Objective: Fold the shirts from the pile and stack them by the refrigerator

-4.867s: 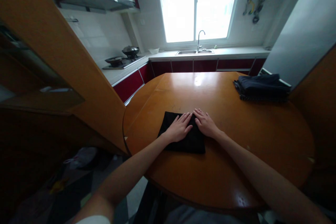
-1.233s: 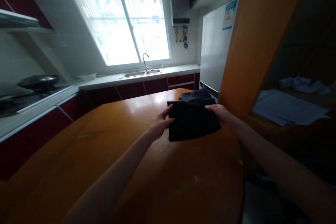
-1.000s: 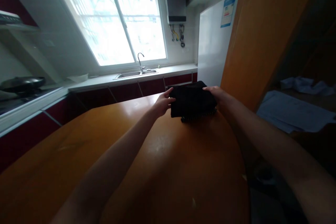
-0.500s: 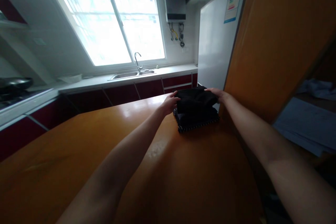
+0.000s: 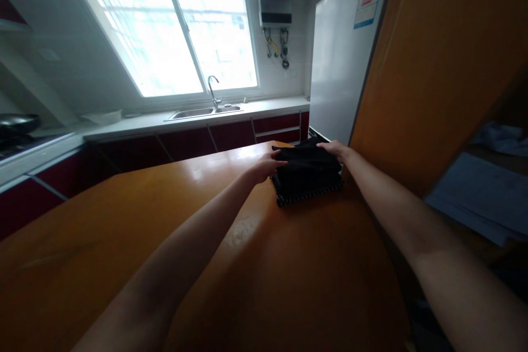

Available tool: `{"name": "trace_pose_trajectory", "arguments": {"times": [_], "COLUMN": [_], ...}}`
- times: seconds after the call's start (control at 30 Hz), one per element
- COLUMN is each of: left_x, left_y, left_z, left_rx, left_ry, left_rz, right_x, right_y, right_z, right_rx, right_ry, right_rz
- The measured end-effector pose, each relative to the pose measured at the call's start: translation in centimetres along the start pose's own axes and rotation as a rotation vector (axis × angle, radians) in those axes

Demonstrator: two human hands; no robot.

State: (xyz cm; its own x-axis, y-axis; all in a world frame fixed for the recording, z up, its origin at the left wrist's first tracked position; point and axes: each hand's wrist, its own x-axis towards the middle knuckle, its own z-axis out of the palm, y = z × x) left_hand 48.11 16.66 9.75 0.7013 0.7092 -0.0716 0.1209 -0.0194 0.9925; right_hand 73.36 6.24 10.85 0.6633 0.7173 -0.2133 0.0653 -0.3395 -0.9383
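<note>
two hands grip a black folded cloth on top of a dark stack

a person's two bare hands hold a black folded cloth [image 5: 303, 158] at the top of a dark stack [image 5: 309, 191] of folded fabric, which rests on a wooden table [image 5: 173, 220]. the cloth's longer direction appears to run across the stack, roughly from hand to hand. it lies to the right of the left hand [image 5: 265, 167] and to the left of the right hand [image 5: 336, 149]. neither hand is nearer; both touch it.

the left hand is beside the stack's left side, its thumb and finger parted around the cloth's left edge. the right hand is at the stack's far right corner. both look clamped on the cloth, though the fingers underneath are hidden. the stack's near edge pokes out below, dotted with small pale marks. black against black, i cannot tell whether the cloth lies fully flat.

beyond the stack and to its left is a steel sink [image 5: 192, 114] with two basins; their contents are unclear. farther left of the stack stands a pale bowl [image 5: 105, 117], its inside not visible, then a dark pan [image 5: 18, 122]. right of the stack, an open wooden cabinet [image 5: 445, 55] holds white papers [image 5: 474, 198].
</note>
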Motion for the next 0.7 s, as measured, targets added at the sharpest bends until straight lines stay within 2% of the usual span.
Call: {"name": "trace_pose_trajectory", "arguments": {"times": [0.07,0.17,0.27,0.37,0.43,0.47,0.57,0.7], "left_x": [-0.5,-0.9,-1.4,-2.7,-4.2,-5.0,-7.1,-8.2], "left_y": [0.2,0.6,1.5,1.7,0.9,0.2,-2.3,-4.5], "left_z": [0.1,0.4,1.5,3.8,5.6,6.3,7.7,7.9], "left_rx": [0.082,0.436,0.712,0.987,1.207,1.280,1.403,1.460], "left_ry": [0.009,0.040,0.077,0.084,0.027,-0.001,-0.003,0.026], "left_rz": [0.060,0.141,0.203,0.427,0.564,0.593,0.634,0.688], "right_x": [0.3,0.3,0.1,-0.2,0.0,0.2,1.5,4.0], "right_y": [0.0,0.0,-0.4,-0.8,-0.6,-0.4,0.4,1.2], "right_z": [0.3,0.6,1.3,3.0,4.3,4.8,5.6,5.6], "right_rx": [-0.063,-0.195,-0.320,-0.581,-0.835,-0.944,-1.086,-1.053], "right_ry": [0.063,0.157,0.270,0.342,0.294,0.248,0.124,0.046], "right_rz": [-0.028,-0.072,-0.141,-0.404,-0.596,-0.630,-0.503,-0.392]}}
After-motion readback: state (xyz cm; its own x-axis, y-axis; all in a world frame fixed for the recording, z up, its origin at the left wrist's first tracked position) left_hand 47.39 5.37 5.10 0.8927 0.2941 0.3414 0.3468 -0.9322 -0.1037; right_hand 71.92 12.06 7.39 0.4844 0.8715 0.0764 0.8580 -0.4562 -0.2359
